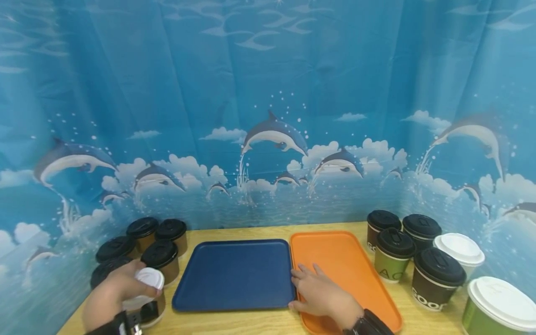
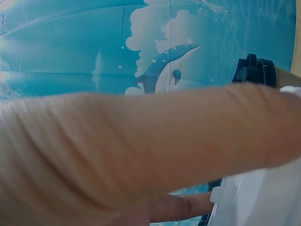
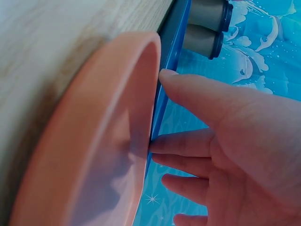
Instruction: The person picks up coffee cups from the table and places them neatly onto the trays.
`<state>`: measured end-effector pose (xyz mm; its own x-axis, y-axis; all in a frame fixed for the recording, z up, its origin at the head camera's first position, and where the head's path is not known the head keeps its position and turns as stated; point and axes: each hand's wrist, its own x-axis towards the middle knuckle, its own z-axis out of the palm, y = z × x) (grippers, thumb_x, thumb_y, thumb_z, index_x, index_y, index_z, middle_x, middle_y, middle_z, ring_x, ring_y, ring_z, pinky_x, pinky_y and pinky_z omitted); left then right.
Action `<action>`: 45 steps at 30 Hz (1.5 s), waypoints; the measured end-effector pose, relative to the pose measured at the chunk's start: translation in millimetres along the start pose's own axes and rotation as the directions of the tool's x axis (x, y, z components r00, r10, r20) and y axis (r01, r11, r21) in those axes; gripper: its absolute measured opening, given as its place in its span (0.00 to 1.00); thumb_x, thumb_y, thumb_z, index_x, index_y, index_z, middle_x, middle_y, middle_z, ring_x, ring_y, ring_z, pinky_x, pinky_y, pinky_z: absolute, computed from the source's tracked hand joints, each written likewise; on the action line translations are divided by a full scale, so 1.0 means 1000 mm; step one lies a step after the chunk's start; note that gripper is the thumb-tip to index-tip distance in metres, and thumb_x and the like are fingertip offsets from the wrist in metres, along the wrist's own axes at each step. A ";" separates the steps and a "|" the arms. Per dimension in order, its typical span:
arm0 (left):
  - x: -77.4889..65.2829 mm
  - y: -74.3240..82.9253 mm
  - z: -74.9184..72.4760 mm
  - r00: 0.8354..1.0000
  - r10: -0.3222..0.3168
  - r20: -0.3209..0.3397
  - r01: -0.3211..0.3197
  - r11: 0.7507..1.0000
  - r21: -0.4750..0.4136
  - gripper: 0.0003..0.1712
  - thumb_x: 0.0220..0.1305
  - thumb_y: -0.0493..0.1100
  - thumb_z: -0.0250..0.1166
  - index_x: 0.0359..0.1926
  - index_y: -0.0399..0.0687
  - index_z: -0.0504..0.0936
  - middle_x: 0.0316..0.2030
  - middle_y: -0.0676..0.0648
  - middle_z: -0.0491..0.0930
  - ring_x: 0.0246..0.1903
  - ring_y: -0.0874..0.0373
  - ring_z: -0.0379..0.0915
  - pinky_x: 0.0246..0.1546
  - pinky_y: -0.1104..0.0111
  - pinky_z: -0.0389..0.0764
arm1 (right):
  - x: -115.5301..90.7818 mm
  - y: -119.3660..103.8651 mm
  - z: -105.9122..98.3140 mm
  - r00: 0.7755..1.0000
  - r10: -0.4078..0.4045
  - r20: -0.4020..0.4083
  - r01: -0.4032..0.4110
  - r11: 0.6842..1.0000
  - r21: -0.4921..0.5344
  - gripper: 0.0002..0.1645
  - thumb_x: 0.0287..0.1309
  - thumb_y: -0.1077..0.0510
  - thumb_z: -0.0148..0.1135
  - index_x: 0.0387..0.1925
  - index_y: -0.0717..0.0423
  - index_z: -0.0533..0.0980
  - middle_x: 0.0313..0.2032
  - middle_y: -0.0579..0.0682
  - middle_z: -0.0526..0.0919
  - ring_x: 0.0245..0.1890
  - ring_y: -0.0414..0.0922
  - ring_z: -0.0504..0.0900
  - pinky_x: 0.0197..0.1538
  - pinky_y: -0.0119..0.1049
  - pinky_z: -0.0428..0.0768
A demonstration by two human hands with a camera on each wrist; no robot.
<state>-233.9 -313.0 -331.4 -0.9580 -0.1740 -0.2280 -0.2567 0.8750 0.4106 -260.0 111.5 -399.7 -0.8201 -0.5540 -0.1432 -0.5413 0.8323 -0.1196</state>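
At the left of the head view, my left hand (image 1: 110,292) grips a paper cup with a white lid (image 1: 151,278); the watch strap and fingers cover part of its brown side. The left wrist view shows the thumb (image 2: 178,134) stretched large across the white lid (image 2: 263,195). My right hand (image 1: 322,294) lies over the orange tray (image 1: 335,251), fingers spread, fingertips at the edge where it meets the blue tray (image 1: 234,274). In the right wrist view, the fingers are fairly straight and the thumb touches near the trays' rims.
Several brown cups with black lids (image 1: 161,256) cluster at the back left, around the left hand. On the right stand green and dark cups with black lids (image 1: 395,244) and cups with white lids (image 1: 500,300). A dolphin-print curtain (image 1: 268,70) hangs behind the wooden table (image 1: 234,322).
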 end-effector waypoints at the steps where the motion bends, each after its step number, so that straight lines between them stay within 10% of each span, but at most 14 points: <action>1: 0.000 -0.001 0.000 1.000 0.000 0.002 0.000 1.000 -0.002 0.62 0.32 0.62 0.77 0.59 0.23 0.61 0.52 0.21 0.63 0.45 0.35 0.67 0.42 0.48 0.72 | 0.000 0.000 0.000 1.000 -0.001 0.001 0.001 1.000 0.001 0.37 0.53 0.33 0.57 0.58 0.53 0.73 0.64 0.50 0.67 0.67 0.53 0.59 0.66 0.60 0.52; 29: -0.016 0.013 -0.007 0.996 0.086 0.010 -0.085 0.996 -0.039 0.58 0.35 0.62 0.75 0.58 0.28 0.62 0.41 0.33 0.73 0.36 0.45 0.71 0.32 0.56 0.75 | 0.004 -0.004 0.002 0.999 -0.002 -0.040 0.001 0.999 -0.034 0.37 0.52 0.34 0.59 0.54 0.56 0.75 0.59 0.52 0.72 0.64 0.53 0.65 0.64 0.57 0.58; 45: -0.026 0.060 -0.003 0.984 0.174 -0.023 -0.175 0.984 -0.032 0.54 0.36 0.56 0.77 0.58 0.31 0.63 0.41 0.36 0.75 0.36 0.47 0.73 0.30 0.57 0.77 | 0.008 -0.001 0.003 0.988 -0.083 -0.129 0.073 0.994 -0.083 0.28 0.46 0.32 0.62 0.41 0.48 0.81 0.50 0.50 0.80 0.54 0.49 0.75 0.57 0.55 0.68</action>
<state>-225.1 -257.3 -298.7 -0.9907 -0.0293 -0.1328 -0.0892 0.8769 0.4723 -265.0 106.4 -403.7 -0.7892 -0.6141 -0.0047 -0.6132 0.7885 -0.0479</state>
